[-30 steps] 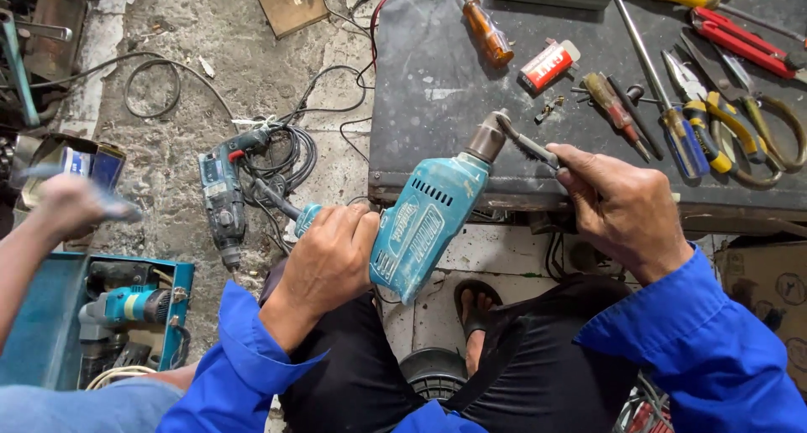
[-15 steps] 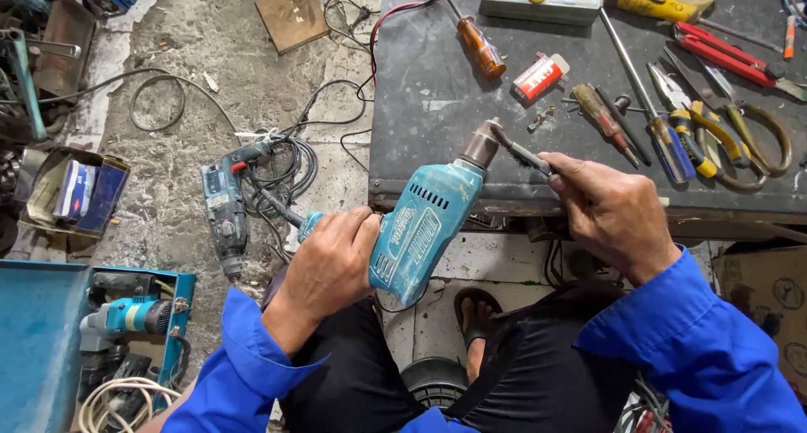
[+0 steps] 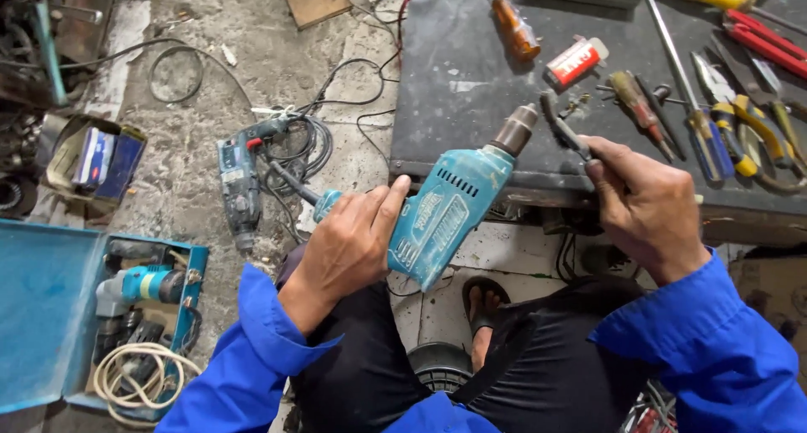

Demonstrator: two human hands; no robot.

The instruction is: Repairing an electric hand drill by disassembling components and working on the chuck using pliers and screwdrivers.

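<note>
Left hand (image 3: 349, 244) fingers clamped round teal drill (image 3: 445, 214), held over the lap, steadying it; right hand (image 3: 643, 206) fingers pinched on chuck key (image 3: 561, 130) beside the chuck (image 3: 514, 130), near bench (image 3: 471, 105) edge.

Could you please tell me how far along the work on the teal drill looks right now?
Done: the drill is out, nose resting at the table edge, and no bit shows in the chuck. In hand: the left hand grips the drill's body, the right hand holds a dark tool beside the chuck. Left: the tool looks not yet seated on the chuck.
</note>
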